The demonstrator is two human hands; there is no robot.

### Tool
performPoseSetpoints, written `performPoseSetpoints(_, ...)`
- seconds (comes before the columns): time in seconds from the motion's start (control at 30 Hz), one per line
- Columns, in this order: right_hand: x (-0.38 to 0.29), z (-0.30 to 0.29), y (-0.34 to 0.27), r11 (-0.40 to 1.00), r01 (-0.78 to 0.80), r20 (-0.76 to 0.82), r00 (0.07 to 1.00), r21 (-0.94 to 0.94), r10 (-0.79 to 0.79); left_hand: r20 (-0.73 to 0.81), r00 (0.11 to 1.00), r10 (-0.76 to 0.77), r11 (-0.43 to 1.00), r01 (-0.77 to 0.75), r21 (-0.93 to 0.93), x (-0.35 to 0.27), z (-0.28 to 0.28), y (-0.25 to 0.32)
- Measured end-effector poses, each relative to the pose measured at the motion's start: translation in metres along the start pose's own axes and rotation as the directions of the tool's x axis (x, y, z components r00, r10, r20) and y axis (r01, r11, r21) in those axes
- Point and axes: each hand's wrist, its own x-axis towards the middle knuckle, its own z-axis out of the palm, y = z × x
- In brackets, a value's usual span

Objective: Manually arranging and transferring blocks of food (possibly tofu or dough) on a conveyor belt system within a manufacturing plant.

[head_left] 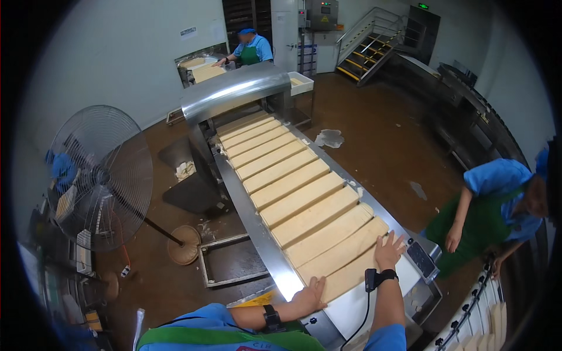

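Note:
Long pale slabs of stacked dough sheets [309, 203] lie crosswise in a row on a conveyor with metal side rails. My left hand [309, 294] rests at the left end of the nearest slab, fingers on its edge. At that slab's other end is my right hand [389, 251], fingers spread against it. The slab lies between both hands on the white belt [355, 316]. Farther off, the row runs under a shiny metal hood [237, 94]. Both wrists wear black bands, and a cable hangs from the right one.
At the right stands a co-worker in a green apron [474, 223], beside another conveyor [478, 320] carrying slabs. A second co-worker [254, 48] is behind the hood. To the left are a large floor fan [102, 175] and a metal frame [232, 261] on the floor.

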Motion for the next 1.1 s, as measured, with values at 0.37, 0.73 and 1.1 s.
performPoseSetpoints(0.37, -0.019, -0.009, 0.017, 0.986, -0.153, -0.041, 0.987, 0.071, 0.156, 0.063, 0.97, 0.236, 0.966, -0.227, -0.121, 0.019, -0.001, 0.002)
performPoseSetpoints(0.73, -0.048, -0.014, 0.127, 0.894, -0.368, -0.1, 0.91, 0.257, 0.403, 0.157, 0.949, 0.273, 0.96, -0.257, -0.114, 0.019, 0.013, 0.035)
performPoseSetpoints(1.1, -0.222, -0.027, 0.341, 0.656, -0.356, -0.49, 0.454, 0.666, 0.744, -0.136, 0.748, 0.65, 0.736, -0.663, -0.132, -0.007, 0.081, 0.13)
